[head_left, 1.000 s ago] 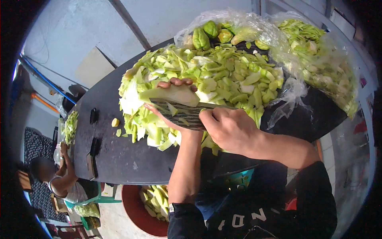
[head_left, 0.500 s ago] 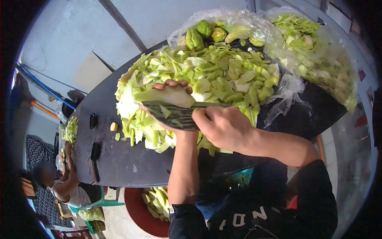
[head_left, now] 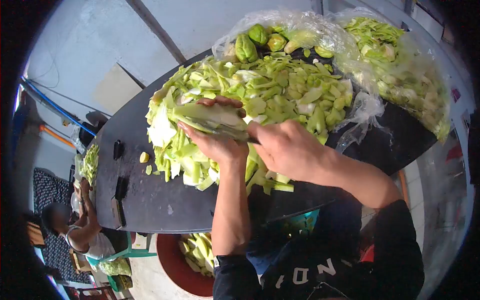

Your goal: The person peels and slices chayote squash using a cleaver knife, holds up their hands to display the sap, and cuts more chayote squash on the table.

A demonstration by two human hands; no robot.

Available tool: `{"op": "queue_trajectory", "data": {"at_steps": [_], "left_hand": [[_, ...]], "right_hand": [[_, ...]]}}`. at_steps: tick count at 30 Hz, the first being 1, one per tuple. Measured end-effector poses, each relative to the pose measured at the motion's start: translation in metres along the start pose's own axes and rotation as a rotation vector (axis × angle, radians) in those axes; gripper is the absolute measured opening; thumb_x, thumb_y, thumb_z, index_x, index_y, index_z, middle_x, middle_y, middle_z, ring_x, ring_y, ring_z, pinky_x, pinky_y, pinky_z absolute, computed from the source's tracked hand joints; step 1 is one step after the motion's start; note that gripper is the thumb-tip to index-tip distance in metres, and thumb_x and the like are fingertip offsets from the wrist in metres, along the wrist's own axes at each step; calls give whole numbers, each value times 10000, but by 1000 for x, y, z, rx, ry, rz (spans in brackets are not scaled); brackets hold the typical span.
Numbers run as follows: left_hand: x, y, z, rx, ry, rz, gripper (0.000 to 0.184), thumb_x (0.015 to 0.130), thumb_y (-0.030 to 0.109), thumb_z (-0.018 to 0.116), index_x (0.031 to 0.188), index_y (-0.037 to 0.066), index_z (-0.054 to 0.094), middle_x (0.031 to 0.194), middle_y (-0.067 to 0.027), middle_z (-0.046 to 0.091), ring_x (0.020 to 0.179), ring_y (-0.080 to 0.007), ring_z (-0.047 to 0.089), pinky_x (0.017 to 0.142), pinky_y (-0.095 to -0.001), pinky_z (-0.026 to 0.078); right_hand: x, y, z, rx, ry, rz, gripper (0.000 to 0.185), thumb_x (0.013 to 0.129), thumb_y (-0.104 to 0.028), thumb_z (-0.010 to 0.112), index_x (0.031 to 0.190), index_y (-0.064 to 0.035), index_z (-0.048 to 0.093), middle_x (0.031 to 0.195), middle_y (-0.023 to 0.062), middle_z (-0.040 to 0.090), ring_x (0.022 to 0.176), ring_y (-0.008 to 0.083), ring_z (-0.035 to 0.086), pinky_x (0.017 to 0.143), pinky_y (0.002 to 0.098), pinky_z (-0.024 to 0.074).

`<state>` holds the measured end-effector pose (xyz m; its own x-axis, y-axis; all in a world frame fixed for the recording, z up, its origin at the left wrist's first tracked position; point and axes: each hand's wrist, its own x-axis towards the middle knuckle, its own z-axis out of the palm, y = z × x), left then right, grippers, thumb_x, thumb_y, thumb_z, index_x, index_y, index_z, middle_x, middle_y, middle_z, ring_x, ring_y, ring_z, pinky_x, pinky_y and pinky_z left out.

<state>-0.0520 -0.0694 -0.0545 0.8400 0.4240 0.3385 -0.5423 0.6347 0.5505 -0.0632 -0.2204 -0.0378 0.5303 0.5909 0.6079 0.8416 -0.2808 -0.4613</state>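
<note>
My left hand [head_left: 223, 150] is wrapped around a long, pale green peeled vegetable [head_left: 210, 114], its fingers curled over the far side and the thumb along the near side. The exact kind is unclear. A knife [head_left: 231, 132] is gripped in my right hand [head_left: 287, 150], with its blade lying against the vegetable's near side and seen nearly edge-on. Under both hands spreads a large heap of pale green slices and peelings [head_left: 280, 90] on the dark table [head_left: 165, 207].
Whole chayotes [head_left: 245, 48] lie at the back beside clear plastic bags [head_left: 412, 85] filled with slices. A red-brown basin [head_left: 167, 260] of long pieces stands below the table's near edge. At the left, another person [head_left: 90, 240] sits handling greens. Small dark objects [head_left: 118, 150] lie on the table's left.
The knife blade has turned from showing its broad face to nearly edge-on, against the vegetable. My right hand has moved slightly up and right; the vegetable has tilted in my left hand.
</note>
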Motion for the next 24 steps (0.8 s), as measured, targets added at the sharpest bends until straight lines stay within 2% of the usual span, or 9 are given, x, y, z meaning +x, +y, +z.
{"op": "queue_trajectory", "data": {"at_steps": [6,8,9,13,15,18,20,22,24], "left_hand": [[2,2,9,74,-51,-25,652,949,683,289,1014,74,512,892,-131,585,841,-308,586,778,-437,494],[3,3,11,-157,73,-137,672,955,675,282,1062,55,518,908,-158,597,834,-312,597,781,-432,504],[3,2,10,-158,72,-137,672,955,675,282,1062,55,518,908,-158,597,834,-312,597,781,-432,504],[2,1,5,132,-109,-74,687,955,674,287,1123,45,507,987,-169,617,865,-293,598,801,-423,502],[-1,-2,10,180,-160,-49,686,956,674,285,1140,49,498,1016,-167,621,876,-286,597,810,-419,500],[-4,-10,16,114,-52,-3,674,959,658,303,1171,52,509,1026,-162,616,945,-341,597,850,-480,491],[0,-18,10,123,68,89,644,955,659,343,1196,74,459,996,-139,613,896,-282,587,801,-409,486],[-3,-16,5,126,76,95,635,941,670,374,1190,93,465,974,-120,608,897,-270,580,797,-402,477],[-2,-10,1,18,57,117,634,931,688,371,1176,113,475,960,-117,604,889,-265,577,782,-392,475]], "right_hand": [[11,8,-29,170,-22,97,164,878,-124,638,872,33,590,568,204,548,499,328,584,467,402,416],[12,13,-36,197,-102,191,184,876,-135,645,929,40,626,556,199,532,459,289,541,461,382,407],[11,13,-39,190,-56,129,225,874,-140,651,997,48,639,550,191,527,442,259,507,462,378,401],[10,9,-40,156,-54,134,188,878,-129,647,928,51,628,550,195,525,455,298,525,467,390,407],[9,9,-37,126,-59,93,170,881,-132,610,937,28,613,629,229,599,602,400,628,570,470,497],[4,15,-17,37,28,54,132,878,-106,585,950,4,586,604,218,596,606,395,637,554,493,509],[-1,15,-8,-40,31,29,109,847,-71,574,933,-3,568,631,200,618,598,373,651,517,473,523],[-3,10,-1,-193,99,-135,112,808,-64,576,903,-8,553,679,180,639,596,348,664,501,444,538],[-8,5,-4,-274,0,-122,138,791,-69,580,907,-8,537,715,166,646,597,337,669,503,425,548]]}}
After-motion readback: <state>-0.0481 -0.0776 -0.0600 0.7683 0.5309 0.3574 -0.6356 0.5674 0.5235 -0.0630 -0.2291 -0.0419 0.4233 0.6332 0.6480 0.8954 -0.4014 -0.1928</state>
